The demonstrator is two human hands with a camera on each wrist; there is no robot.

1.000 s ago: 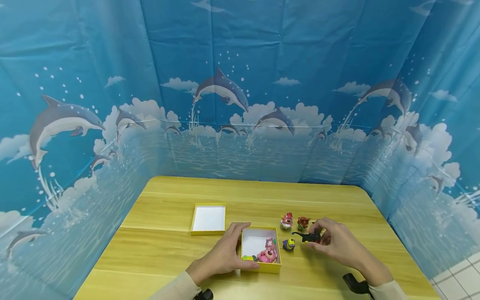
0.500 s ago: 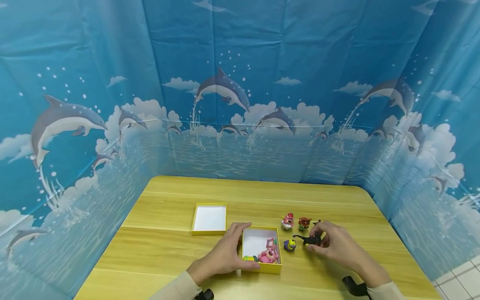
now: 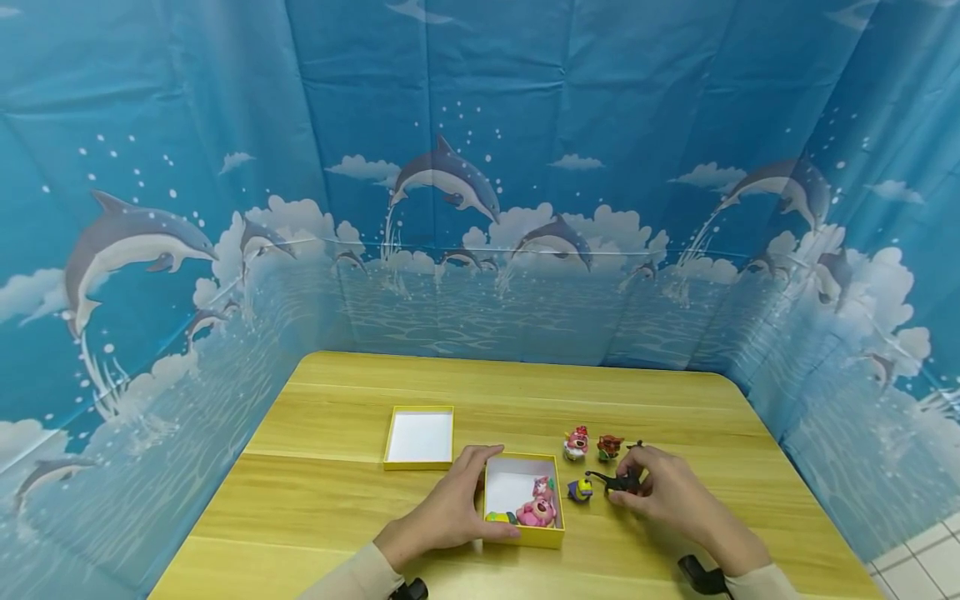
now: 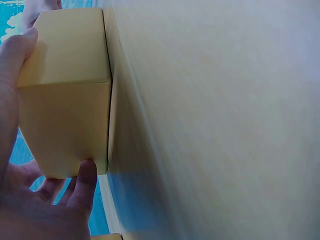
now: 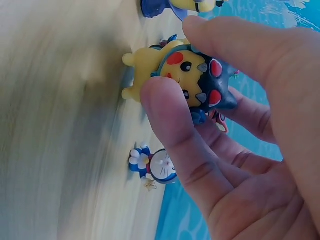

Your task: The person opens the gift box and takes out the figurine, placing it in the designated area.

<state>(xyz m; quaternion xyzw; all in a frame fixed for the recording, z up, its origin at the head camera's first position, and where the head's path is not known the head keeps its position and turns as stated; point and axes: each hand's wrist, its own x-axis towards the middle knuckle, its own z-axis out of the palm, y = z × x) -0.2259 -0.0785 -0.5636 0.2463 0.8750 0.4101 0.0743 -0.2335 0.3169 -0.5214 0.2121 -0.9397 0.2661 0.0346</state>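
Observation:
My left hand (image 3: 442, 507) grips the yellow box (image 3: 528, 537) at its left side, thumb along the front and fingers behind; in the left wrist view the hand (image 4: 55, 200) holds the box's walls (image 4: 65, 120). Pink figures (image 3: 536, 511) and a yellow-green one (image 3: 500, 517) lie inside. To the right, my right hand (image 3: 678, 504) pinches a dark figure with a thin tail (image 3: 617, 482). The right wrist view shows this figure (image 5: 185, 75) as yellow with a dark hood, between thumb and fingers of the hand (image 5: 240, 170), its feet close to the tabletop.
A yellow-edged lid (image 3: 420, 436) with a white inside lies at the back left. Near the right hand stand a red-pink figure (image 3: 576, 443), a brown figure (image 3: 608, 447) and a purple-yellow figure (image 3: 580, 490). A blue-white figure (image 5: 161, 165) shows in the right wrist view.
My right hand has come slightly down and nearer with the dark figure, which sits a little lower. The left hand keeps its grip on the box.

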